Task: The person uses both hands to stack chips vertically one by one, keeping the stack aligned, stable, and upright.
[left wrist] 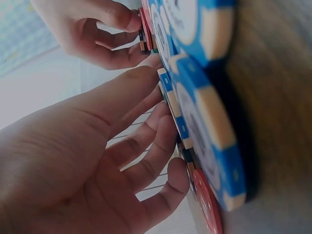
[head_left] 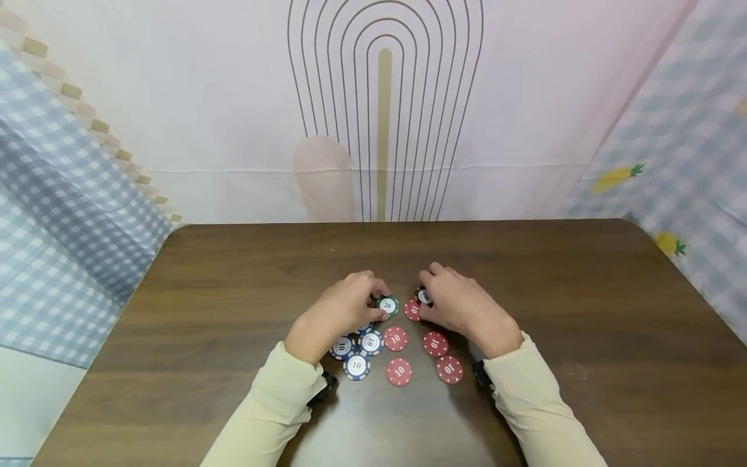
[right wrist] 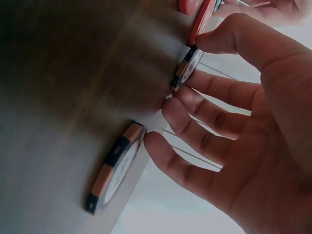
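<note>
My left hand (head_left: 343, 306) pinches the rim of a green poker chip (head_left: 388, 305) marked 20, between thumb and forefinger. Just across from it, my right hand (head_left: 461, 303) holds a black poker chip (head_left: 424, 297) by its edges, thumb on one side and fingers on the other. That chip overlaps a red poker chip (head_left: 411, 311) marked 10. In the right wrist view another dark chip with orange edge blocks (right wrist: 116, 170) lies by the little finger; the hand hides it from the head view.
Nearer the wearer lie several blue chips (head_left: 356, 366) under and beside the left wrist. Several red chips (head_left: 399, 372) lie between the forearms. The brown wooden table (head_left: 233, 415) ends at a white patterned cloth (head_left: 233, 130), with blue checked cloth (head_left: 76, 214) at the left.
</note>
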### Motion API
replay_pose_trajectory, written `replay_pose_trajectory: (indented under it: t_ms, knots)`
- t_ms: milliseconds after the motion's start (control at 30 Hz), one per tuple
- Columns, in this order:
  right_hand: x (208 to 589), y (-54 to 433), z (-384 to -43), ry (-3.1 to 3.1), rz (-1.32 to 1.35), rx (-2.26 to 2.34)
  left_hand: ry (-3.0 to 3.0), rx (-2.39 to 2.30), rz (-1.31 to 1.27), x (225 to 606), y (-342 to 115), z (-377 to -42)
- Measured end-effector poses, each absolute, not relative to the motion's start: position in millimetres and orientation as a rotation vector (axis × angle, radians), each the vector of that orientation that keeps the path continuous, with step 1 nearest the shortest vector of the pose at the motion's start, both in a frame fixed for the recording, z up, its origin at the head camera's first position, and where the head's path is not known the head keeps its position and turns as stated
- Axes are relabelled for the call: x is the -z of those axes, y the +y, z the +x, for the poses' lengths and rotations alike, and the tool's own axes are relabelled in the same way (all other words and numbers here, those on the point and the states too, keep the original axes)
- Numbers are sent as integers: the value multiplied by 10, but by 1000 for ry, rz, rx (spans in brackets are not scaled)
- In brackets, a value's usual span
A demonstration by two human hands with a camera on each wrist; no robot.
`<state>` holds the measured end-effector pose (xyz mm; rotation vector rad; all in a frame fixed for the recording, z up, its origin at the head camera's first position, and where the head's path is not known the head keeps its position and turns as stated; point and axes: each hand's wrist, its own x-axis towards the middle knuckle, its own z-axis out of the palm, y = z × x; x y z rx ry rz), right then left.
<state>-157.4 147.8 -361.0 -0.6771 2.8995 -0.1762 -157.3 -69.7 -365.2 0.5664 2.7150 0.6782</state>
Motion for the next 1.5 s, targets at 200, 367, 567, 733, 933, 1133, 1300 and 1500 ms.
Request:
replay_pose_trajectory:
  t_ms: [200, 367, 567, 733, 933, 1133, 1300, 1500]
  knots:
    - [3640, 1480, -1543, 2974, -741, 170, 2696, -681, 581, 3671, -698, -1560]
    - [3578, 1399, -1484, 2956, -741, 415, 2682, -672, 600, 3682, -713, -1552]
    - [3517, 1290, -1422, 2897, -810, 597, 2700, -645, 695, 3676, -729, -1572]
    - [3570, 1244, -1430, 2913, -859, 547, 2690, -679, 730, 3680, -737, -1615]
    - [3610, 1231, -1435, 2904, -882, 484, 2665, -736, 750, 3683, -725, -1642]
    - [3624, 1205, -1454, 2854, -922, 474, 2661, -731, 758, 3670, -730, -1649]
    - [3644, 1159, -1476, 2821, -1005, 557, 2667, -713, 732, 3654, -755, -1652]
    - [3658, 1139, -1478, 2859, -1033, 562, 2662, -710, 733, 3677, -781, -1654]
